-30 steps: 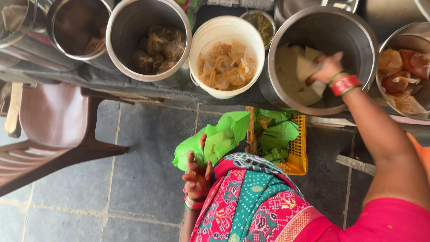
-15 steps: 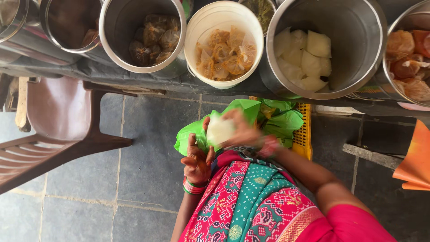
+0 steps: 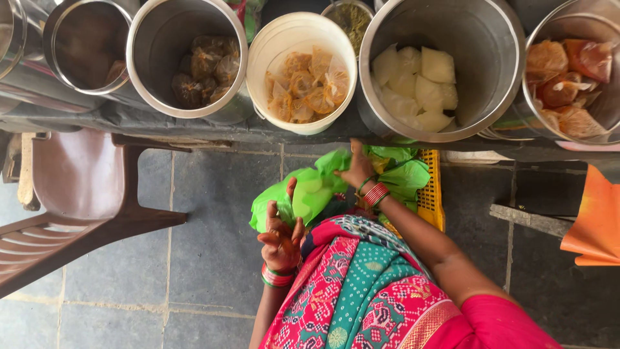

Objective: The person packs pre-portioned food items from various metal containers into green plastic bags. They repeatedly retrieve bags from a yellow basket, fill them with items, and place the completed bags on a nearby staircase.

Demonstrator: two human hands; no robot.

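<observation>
left hand [image 3: 281, 236] pinches green bag [image 3: 303, 194] rim; right hand [image 3: 359, 169] fingers spread inside bag mouth, grasping nothing.

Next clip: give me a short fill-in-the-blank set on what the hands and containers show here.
1. The left hand holds open a bag whose colour is ____.
2. The white bucket holds small packets of ____ colour.
3. The right hand wears red and green ____ at the wrist.
4. The yellow crate stands on the ____.

Missing words: green; orange; bangles; floor
</observation>
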